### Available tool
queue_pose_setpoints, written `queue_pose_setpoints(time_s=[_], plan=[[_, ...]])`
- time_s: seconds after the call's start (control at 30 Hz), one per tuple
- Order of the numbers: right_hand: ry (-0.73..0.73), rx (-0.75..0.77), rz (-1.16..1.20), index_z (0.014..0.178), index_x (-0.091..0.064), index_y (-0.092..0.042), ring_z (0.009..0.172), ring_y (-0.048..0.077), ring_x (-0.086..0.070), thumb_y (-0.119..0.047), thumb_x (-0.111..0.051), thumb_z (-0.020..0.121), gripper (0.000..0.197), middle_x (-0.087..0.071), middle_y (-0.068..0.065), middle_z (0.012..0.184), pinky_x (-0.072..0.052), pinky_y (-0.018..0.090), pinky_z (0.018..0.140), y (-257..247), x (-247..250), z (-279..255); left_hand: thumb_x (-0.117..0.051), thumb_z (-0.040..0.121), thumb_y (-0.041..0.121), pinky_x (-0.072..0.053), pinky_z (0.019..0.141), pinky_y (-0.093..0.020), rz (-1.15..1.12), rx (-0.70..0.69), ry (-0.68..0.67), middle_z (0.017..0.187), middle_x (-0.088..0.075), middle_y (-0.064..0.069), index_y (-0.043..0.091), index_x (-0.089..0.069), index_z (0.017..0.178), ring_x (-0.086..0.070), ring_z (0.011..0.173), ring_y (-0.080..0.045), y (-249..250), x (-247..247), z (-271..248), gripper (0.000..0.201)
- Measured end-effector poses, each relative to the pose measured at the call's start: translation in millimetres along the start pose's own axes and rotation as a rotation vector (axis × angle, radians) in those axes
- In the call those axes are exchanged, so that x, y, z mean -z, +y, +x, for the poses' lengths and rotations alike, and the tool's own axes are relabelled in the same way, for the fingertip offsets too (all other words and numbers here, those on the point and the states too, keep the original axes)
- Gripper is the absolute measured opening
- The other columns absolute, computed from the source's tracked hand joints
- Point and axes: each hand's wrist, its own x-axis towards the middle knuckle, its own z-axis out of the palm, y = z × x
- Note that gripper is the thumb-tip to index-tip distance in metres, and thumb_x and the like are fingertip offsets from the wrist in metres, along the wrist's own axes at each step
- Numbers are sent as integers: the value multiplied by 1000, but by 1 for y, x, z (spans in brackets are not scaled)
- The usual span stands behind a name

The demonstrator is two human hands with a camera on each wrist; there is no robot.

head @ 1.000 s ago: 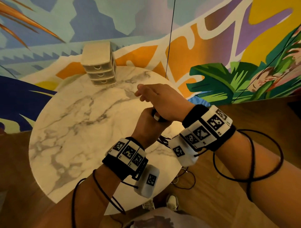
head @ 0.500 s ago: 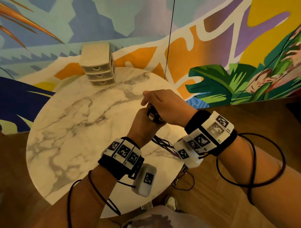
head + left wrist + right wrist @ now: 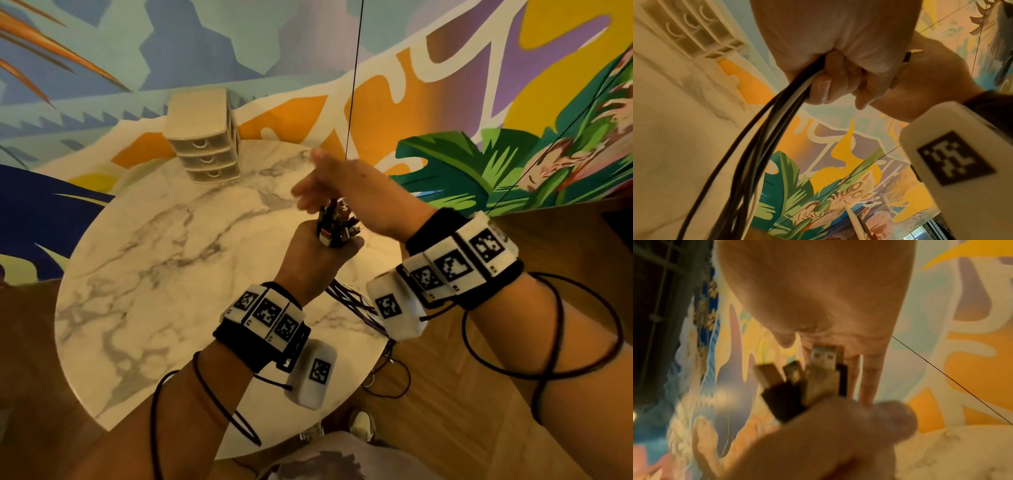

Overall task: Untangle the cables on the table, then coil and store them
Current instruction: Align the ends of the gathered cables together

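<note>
R hand [image 3: 818,296] open, fingers straight | L hand [image 3: 828,434] grips USB plugs [image 3: 807,378] | blurry

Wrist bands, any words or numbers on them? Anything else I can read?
No readable words anywhere.
Wrist bands: black-and-white square code patterns only; tiny marks beneath them are too small to read.
Wall mural: big painted shapes, no clear letters.
Cable plugs: no label visible.

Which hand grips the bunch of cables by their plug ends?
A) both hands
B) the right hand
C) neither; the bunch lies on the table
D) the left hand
D: the left hand is fisted round the cables, plugs sticking up from it, while the right hand hovers above them with fingers extended and grips nothing.
</note>
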Motion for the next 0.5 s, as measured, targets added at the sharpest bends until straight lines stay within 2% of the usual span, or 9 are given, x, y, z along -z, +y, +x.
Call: queue_pose_setpoints(time_s=[0.07, 0.13, 0.2, 0.23, 0.3, 0.33, 0.37, 0.43, 0.5], plan=[[-61, -24, -174, 95, -73, -24, 93, 11, -64, -56, -23, 98, 59, -72, -8, 92, -42, 35, 99, 2, -9, -2, -63, 84, 0, -42, 68, -7, 57, -47, -6, 86, -58, 9, 5, -50, 114, -55, 79, 1, 2, -5, 2, 33], [-121, -11, -354, 100, -72, -27, 96, 12, -60, -55, -24, 98, 56, -70, -9, 99, -41, 36, 99, 2, -14, -2, -59, 88, 1, -35, 72, 2, 198, -98, -28, 91, -52, 7, -3, -46, 119, -54, 93, -3, 1, -8, 3, 33], [-170, 9, -502, 104, -70, -26, 98, 14, -58, -53, -23, 99, 55, -69, -6, 106, -40, 35, 97, 3, -17, -1, -57, 87, -3, -36, 61, -3, 168, -103, -14, 82, -51, 6, -9, -50, 112, -55, 76, -5, -2, -8, 1, 27], [-178, 13, -532, 105, -70, -25, 98, 14, -57, -52, -24, 99, 54, -69, -4, 107, -40, 34, 96, 4, -18, 0, -58, 87, -4, -36, 54, -9, 127, -86, 0, 77, -50, 6, -10, -51, 110, -55, 70, -12, -3, -7, -1, 25], [-128, 9, -462, 101, -71, -21, 93, 15, -58, -50, -26, 100, 53, -69, -2, 104, -42, 33, 93, 8, -22, 2, -60, 85, -3, -33, 47, -20, 82, -27, 25, 65, -50, 8, -7, -56, 100, -54, 69, -23, -6, -5, -3, 16], [-63, 13, -362, 97, -71, -19, 89, 14, -59, -48, -29, 100, 51, -69, -2, 100, -44, 33, 91, 10, -23, 1, -61, 84, -4, -29, 46, -24, 55, 3, 26, 56, -51, 10, -2, -59, 88, -52, 58, -23, -8, -3, -2, 4], [28, 36, -252, 94, -70, -18, 87, 13, -60, -45, -32, 101, 47, -69, -3, 96, -46, 32, 88, 11, -22, 1, -62, 83, -3, -28, 47, -24, 25, 39, 35, 45, -50, 5, 3, -60, 76, -49, 45, -16, -8, -1, -1, 9], [199, 151, -107, 90, -69, -18, 84, 6, -60, -31, -41, 100, 33, -66, -8, 90, -46, 21, 80, 10, -13, -3, -66, 83, 4, -32, 52, -23, -14, 77, 64, 50, -55, -7, 4, -66, 79, -45, 39, -1, -11, 3, 1, 4], [192, 247, -110, 90, -69, -17, 82, -1, -58, -17, -51, 96, 19, -64, -11, 89, -42, 10, 72, 6, 3, -7, -68, 83, 9, -34, 53, -23, -41, 103, 83, 44, -55, 0, 14, -67, 79, -42, 38, -1, -14, 7, 2, 7]])
